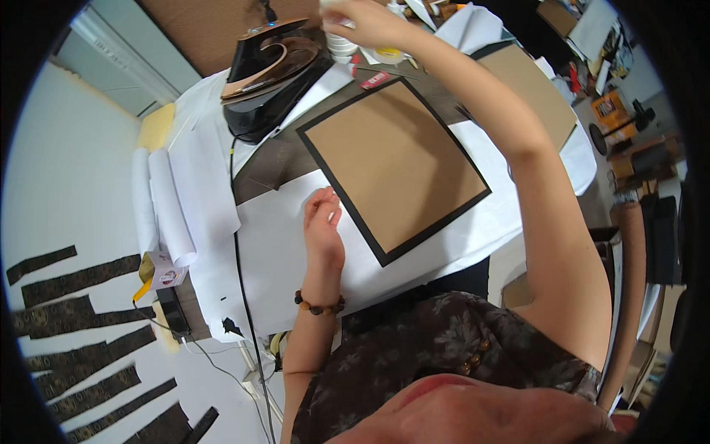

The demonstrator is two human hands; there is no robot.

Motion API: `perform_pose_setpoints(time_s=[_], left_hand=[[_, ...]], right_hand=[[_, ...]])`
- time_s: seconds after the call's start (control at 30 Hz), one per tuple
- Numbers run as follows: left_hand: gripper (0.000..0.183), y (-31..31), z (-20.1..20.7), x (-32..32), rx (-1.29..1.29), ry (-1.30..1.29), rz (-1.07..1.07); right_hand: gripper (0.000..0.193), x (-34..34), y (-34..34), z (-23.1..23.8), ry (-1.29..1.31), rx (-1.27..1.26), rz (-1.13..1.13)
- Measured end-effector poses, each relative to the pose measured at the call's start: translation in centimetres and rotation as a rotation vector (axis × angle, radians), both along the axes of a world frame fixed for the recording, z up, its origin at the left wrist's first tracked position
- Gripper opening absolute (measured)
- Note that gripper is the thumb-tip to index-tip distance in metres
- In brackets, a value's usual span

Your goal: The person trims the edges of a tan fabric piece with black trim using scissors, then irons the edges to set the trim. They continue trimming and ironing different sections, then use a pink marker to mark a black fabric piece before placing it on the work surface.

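A tan board with a black border [399, 159] lies at a slant on the table in front of me. My left hand [323, 226] rests beside its left edge, palm turned partly up. Its fingers are loosely bent and apart, with nothing seen in them. Across the far side of the board stretches my right arm. At the top edge of view, my right hand [366, 24] is closed around the upper part of a white bottle [340, 46]; the bottle's top is partly hidden by the fingers.
A black and copper iron [270, 78] stands at the back left, its cord running down the table. Rolled white paper [171, 207] lies at the left. Another tan board [529, 92] is at the far right. A small red item [375, 80] lies behind the bordered board. Dark patterned strips [81, 340] hang at the left.
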State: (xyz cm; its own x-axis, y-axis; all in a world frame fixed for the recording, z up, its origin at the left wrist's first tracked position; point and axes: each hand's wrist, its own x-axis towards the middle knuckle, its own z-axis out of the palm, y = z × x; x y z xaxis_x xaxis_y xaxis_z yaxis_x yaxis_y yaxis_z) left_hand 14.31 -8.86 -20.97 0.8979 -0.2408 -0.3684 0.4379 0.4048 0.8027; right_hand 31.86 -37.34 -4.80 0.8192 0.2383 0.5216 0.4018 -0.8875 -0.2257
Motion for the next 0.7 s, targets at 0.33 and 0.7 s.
perform_pose_setpoints(time_s=[0.33, 0.7], left_hand=[[0.028, -1.0, 1.1, 3.9, 0.070, 0.152, -0.131], [0.031, -1.5, 8.8, 1.4, -0.014, -0.247, -0.305]], right_hand=[[0.039, -24.4, -6.5, -13.9, 0.571, 0.619, -0.656], [0.032, -34.0, -16.4, -13.9, 0.257, 0.009, -0.839]])
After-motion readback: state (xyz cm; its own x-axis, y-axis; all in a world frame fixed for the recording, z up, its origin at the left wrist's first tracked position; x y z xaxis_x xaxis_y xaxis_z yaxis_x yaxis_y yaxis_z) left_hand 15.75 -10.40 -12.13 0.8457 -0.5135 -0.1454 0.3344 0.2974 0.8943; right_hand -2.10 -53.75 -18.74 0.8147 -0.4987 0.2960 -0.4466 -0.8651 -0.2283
